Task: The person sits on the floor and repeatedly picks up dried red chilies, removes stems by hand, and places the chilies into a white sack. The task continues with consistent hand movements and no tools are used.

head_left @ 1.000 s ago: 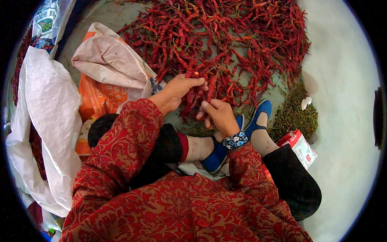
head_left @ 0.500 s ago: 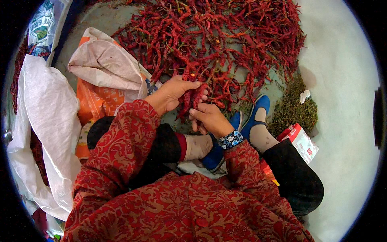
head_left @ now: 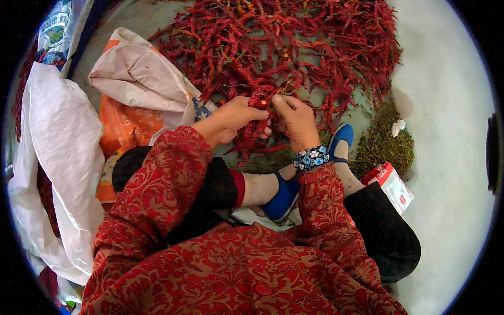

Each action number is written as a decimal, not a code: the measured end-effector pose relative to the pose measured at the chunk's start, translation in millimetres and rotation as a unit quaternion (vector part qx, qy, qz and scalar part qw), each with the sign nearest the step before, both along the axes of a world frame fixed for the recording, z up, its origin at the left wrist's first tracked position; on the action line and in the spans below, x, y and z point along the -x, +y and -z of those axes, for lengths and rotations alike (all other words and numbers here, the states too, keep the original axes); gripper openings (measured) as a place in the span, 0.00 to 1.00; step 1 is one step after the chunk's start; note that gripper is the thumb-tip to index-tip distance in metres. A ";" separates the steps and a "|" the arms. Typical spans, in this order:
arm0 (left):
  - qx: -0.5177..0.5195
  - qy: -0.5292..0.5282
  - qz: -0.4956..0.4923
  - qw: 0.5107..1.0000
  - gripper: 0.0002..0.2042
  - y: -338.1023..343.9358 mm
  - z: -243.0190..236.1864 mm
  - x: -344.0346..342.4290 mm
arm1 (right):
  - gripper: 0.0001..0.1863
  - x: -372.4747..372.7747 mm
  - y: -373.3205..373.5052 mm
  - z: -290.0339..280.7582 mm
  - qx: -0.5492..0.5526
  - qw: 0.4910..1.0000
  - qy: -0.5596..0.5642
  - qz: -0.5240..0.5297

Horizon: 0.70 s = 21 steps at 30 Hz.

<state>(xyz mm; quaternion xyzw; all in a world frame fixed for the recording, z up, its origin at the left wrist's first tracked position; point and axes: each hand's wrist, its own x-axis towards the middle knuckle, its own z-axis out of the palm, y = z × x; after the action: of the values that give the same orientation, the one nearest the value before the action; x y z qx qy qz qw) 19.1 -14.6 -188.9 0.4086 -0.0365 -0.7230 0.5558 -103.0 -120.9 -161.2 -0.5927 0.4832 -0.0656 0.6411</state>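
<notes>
A bunch of dried red chilies (head_left: pixel 251 140) is gripped in my left hand (head_left: pixel 233 121), its tips hanging below the fingers and more of it showing above the thumb. Close on its right, my right hand (head_left: pixel 299 123) is closed, thumb and forefinger pinched together at the top of the bunch. A thin stem seems to be at those fingertips, but it is too small to be sure. Just beyond both hands spreads a large heap of dried red chilies (head_left: pixel 325 47), some with pale stems.
Right of my feet lies a pile of greenish-brown stems (head_left: pixel 383 142) with a white scrap (head_left: pixel 398 127) on it. A red-and-white packet (head_left: pixel 392 189) is beside my knee. To the left are an orange-and-white sack (head_left: pixel 139 79) and a white sack (head_left: pixel 68 136). My blue shoes (head_left: pixel 284 197) are under my hands.
My right hand has moved up and away from me, from below the bunch to its top. The left hand keeps its hold on the chilies, nearly in place.
</notes>
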 end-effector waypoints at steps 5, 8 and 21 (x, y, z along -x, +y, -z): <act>0.001 -0.008 -0.019 1.000 0.07 -1.8 0.0 0.0 | 0.12 -15.1 -1.0 5.5 -0.066 0.994 -0.046 0.071; -0.002 -0.010 -0.032 0.999 0.09 -1.6 1.2 0.4 | 0.11 -10.6 -4.2 9.9 -0.094 0.988 -0.064 0.103; 0.017 -0.022 -0.049 0.998 0.14 -5.2 -6.3 3.9 | 0.14 -4.1 -14.1 3.6 0.077 0.996 0.031 -0.037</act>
<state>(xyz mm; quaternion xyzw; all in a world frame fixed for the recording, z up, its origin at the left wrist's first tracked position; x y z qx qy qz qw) 15.2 -19.8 -182.7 0.4160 -0.0409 -0.6850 0.5967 -98.9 -135.0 -164.7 -0.6596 0.4742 -0.0604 0.5801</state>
